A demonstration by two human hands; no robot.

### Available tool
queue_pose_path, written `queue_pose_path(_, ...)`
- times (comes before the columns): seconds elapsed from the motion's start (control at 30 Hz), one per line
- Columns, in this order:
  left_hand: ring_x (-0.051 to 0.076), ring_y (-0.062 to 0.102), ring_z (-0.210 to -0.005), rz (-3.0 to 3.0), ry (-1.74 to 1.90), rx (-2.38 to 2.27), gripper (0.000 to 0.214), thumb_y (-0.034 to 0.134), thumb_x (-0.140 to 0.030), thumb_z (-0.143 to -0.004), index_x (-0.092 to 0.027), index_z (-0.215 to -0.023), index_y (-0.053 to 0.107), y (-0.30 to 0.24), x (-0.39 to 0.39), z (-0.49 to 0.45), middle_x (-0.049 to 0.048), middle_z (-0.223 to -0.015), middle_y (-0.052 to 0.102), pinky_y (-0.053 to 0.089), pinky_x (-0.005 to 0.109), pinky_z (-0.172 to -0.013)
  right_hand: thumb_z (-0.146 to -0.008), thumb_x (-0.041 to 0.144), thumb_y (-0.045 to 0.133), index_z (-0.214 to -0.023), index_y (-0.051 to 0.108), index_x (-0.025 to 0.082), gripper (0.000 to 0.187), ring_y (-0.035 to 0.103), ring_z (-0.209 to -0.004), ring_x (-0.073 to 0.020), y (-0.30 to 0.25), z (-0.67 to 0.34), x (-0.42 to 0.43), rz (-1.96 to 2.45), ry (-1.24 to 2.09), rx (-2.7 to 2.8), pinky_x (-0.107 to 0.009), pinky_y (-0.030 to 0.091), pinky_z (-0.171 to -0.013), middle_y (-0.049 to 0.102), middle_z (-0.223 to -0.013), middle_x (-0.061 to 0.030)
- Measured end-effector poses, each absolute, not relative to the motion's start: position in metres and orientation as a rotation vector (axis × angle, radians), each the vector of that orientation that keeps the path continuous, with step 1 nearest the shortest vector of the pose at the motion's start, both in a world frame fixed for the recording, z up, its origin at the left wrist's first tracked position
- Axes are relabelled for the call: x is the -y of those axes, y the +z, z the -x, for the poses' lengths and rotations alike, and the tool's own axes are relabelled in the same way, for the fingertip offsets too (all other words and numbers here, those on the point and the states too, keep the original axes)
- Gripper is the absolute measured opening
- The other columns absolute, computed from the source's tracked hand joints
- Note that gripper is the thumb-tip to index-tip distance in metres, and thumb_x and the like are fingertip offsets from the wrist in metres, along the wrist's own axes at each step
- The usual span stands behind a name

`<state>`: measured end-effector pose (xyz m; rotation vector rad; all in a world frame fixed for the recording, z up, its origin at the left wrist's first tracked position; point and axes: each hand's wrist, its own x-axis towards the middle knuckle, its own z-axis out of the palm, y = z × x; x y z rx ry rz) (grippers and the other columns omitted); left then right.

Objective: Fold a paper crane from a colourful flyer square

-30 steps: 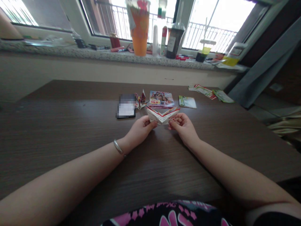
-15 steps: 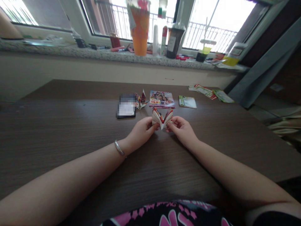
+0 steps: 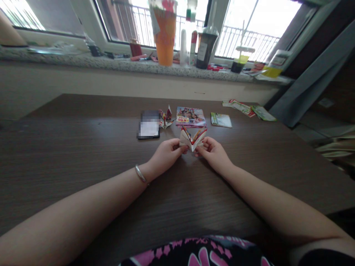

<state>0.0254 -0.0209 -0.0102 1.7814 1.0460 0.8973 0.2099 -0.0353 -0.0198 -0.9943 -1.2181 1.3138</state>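
Between my two hands is a piece of folded paper point(image 3: 192, 139), printed in colour inside and pale outside, its two flaps standing up in a V. My left hand point(image 3: 168, 150) pinches its left side between thumb and fingers. On the other side my right hand point(image 3: 213, 151) grips the lower right edge, the fingers partly hidden behind the paper. Just beyond lies a stack of printed leaflets point(image 3: 190, 116). To its left a folded paper crane point(image 3: 166, 119) stands beside a dark-edged phone-like slab point(image 3: 149, 125) whose face is blurred out.
On the brown table point(image 3: 111, 159), a small green-and-white pad point(image 3: 221, 120) lies right of the leaflets. Paper strips point(image 3: 241, 108) and a green packet point(image 3: 263, 113) lie at the far right. Cups and bottles, among them a tall orange cup point(image 3: 165, 37), line the stone windowsill point(image 3: 116, 62).
The paper's two flaps have opened wider and flatter, showing more of the printed inside. My hands stay in nearly the same place.
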Motion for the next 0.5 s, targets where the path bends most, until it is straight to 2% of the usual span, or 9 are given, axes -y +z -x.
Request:
queue_pose_path(0.17, 0.021, 0.066, -0.088, -1.717, 0.899, -0.989, 0.023, 0.064, -0.032, -0.078, -0.016, -0.094, 0.067, -0.0117, 0.0193, -0.0274, 0.0057, -0.096, 0.073, 0.051, 0.033, -0.079, -0.061, 0.039, 0.081, -0.074, 0.057, 0.021, 0.032, 0.063, -0.063, -0.0106, -0.0207, -0.2105, 0.0343, 1.001, 1.334, 1.230, -0.023, 0.054, -0.058, 0.069, -0.074, 0.0024)
queue_pose_path(0.5, 0.020, 0.066, -0.088, -1.795, 0.899, -0.972, 0.018, 0.060, -0.028, -0.081, -0.017, -0.092, 0.069, -0.0077, 0.0216, -0.0285, 0.0037, -0.096, 0.073, 0.051, 0.032, -0.082, -0.067, 0.037, 0.076, -0.083, 0.060, 0.022, 0.027, 0.063, -0.065, -0.0117, -0.0211, -0.2081, 0.0355, 0.971, 1.320, 1.335, -0.024, 0.052, -0.061, 0.068, -0.077, 0.0021)
